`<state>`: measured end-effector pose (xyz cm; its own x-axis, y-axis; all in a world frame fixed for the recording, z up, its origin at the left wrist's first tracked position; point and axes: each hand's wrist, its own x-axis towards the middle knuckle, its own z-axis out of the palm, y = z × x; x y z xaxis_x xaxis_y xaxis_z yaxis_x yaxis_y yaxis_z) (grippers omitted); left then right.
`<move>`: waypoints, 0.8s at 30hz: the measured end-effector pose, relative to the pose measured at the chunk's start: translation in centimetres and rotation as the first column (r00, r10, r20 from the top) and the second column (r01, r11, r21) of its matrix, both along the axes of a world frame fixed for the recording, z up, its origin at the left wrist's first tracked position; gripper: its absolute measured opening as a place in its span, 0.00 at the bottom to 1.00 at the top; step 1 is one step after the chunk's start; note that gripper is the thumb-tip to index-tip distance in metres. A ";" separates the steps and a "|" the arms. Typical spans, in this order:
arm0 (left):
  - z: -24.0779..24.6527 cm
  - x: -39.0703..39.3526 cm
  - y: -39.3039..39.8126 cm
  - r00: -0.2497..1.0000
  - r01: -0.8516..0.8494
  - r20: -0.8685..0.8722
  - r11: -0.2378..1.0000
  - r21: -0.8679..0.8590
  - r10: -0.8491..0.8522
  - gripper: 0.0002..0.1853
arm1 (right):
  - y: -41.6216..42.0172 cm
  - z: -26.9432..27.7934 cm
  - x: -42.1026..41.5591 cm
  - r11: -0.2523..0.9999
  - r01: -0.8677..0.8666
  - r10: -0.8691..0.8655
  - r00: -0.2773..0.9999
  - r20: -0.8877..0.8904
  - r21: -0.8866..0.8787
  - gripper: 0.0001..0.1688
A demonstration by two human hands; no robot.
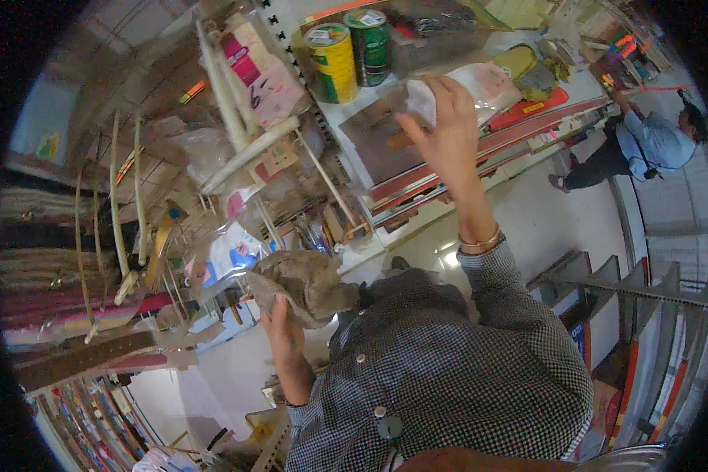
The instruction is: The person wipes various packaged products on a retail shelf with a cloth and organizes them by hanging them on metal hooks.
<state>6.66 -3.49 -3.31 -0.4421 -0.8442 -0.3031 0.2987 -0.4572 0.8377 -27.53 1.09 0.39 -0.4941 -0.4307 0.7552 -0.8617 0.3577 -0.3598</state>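
Observation:
My left hand (pixel 284 333) holds a bunched grey-brown cloth (pixel 304 283) at waist height, thumb on top of it. My right hand (pixel 451 121) is stretched out over a shop shelf (pixel 345 127). Between its thumb and fingers is a white packet (pixel 420 101) in clear plastic, partly hidden by the hand. Just right of that hand lies another clear-wrapped packet (pixel 489 85) with a pinkish print. A yellow can (pixel 333 68) and a green can (pixel 369 50) stand behind, to the left. Under the hand is a flat brown surface (pixel 383 144).
To the left, packaged goods (pixel 233 253) hang from pale display hooks (pixel 245 156). An olive item (pixel 516 62) and a red package (pixel 528 109) lie farther along the shelf. Metal racks (pixel 631 318) stand at right. Another person (pixel 655 141) is in the aisle beyond.

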 end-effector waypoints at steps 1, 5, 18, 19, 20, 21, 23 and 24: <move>0.3 -0.4 0.1 1.000 0.012 0.000 1.000 -0.010 -0.012 0.24 | 1.1 -0.2 -0.5 0.991 0.013 -0.009 1.000 -0.030 0.130 0.31; -0.4 -1.2 0.2 0.999 0.029 0.028 0.999 -0.030 -0.028 0.23 | 3.7 -1.7 -1.7 0.918 -0.055 0.049 0.998 0.026 0.392 0.32; -1.8 -6.7 0.9 0.943 0.293 -0.127 0.947 -0.132 -0.309 0.36 | 4.4 -1.0 8.0 0.775 -0.623 0.624 0.731 -0.276 0.102 0.16; -1.5 -8.0 1.1 0.959 0.213 -0.177 0.975 -0.060 -0.220 0.31 | 4.6 -0.6 9.4 0.664 -0.735 0.747 0.644 -0.165 0.138 0.17; -0.7 -8.6 0.8 0.975 0.215 -0.045 0.976 -0.043 -0.217 0.28 | 4.5 -1.5 10.5 0.613 -0.785 0.790 0.606 -0.093 0.086 0.17; -0.1 -8.9 0.5 0.973 0.217 0.088 0.976 -0.026 -0.214 0.25 | 4.2 -2.3 11.1 0.562 -0.827 0.827 0.561 -0.026 0.030 0.18; 0.6 -8.5 0.2 0.972 0.212 0.119 0.974 -0.084 -0.201 0.21 | 5.0 -2.7 10.0 0.681 -0.732 0.728 0.674 0.123 -0.018 0.21; 0.9 -8.1 0.2 0.972 0.207 0.135 0.972 -0.114 -0.191 0.20 | 5.3 -2.7 9.4 0.733 -0.679 0.671 0.714 0.199 -0.033 0.23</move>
<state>-1.48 -3.29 -2.39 -0.5716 -0.7777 -0.2618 0.1044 -0.3854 0.9168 -18.16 6.40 -2.30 -0.1874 -0.7319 0.6552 -0.7979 -0.2756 -0.5361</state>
